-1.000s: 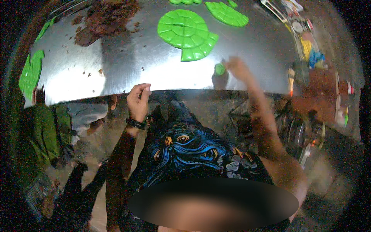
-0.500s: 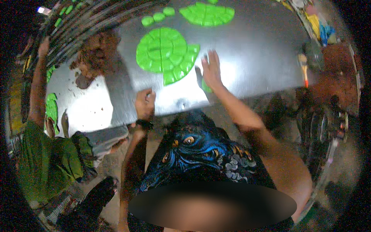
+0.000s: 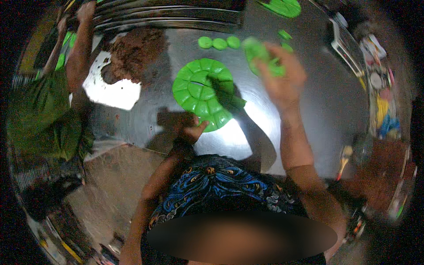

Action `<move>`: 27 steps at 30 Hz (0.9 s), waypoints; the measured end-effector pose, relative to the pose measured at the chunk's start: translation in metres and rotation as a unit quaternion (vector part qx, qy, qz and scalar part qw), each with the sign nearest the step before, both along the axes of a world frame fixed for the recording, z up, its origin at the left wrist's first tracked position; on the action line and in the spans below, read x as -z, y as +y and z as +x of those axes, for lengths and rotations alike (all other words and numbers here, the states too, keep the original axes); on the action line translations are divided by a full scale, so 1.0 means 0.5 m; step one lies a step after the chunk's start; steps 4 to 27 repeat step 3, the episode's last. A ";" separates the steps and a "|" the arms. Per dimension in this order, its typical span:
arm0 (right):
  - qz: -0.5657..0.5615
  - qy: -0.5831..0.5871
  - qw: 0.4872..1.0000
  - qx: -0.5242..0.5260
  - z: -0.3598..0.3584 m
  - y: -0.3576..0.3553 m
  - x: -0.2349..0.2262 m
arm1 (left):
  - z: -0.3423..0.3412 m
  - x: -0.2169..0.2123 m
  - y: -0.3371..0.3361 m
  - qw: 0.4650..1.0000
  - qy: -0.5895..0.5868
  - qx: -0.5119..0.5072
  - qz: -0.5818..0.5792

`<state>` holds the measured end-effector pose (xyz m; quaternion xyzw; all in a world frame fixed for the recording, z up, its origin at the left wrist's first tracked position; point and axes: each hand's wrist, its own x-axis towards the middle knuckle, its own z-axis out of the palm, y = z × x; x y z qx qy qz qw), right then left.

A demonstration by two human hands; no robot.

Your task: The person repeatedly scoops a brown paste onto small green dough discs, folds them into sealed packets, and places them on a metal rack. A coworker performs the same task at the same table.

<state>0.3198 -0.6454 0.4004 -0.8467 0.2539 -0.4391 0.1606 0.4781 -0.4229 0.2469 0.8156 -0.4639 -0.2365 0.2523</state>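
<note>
Head fisheye, looking down, close over metal table [image 3: 309, 115].

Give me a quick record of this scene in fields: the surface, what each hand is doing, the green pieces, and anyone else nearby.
surface: shiny metal table
left hand: loosely closed, at the near edge of the round green segmented disc
right hand: raised, motion-blurred, holding a green lump
small pieces: three green balls in a row beyond the disc
other material: brown crumbly pile, upper left
other person: green sleeve at the left, arm reaching up
</note>
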 end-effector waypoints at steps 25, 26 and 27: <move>-0.095 -0.091 0.989 0.072 0.115 -0.091 0.116 | 0.019 -0.029 0.032 0.992 0.071 0.070 0.073; -0.095 -0.091 0.989 0.072 0.115 -0.091 0.116 | 0.019 -0.029 0.032 0.992 0.071 0.070 0.073; -0.095 -0.091 0.989 0.072 0.115 -0.091 0.116 | 0.019 -0.029 0.032 0.992 0.071 0.070 0.073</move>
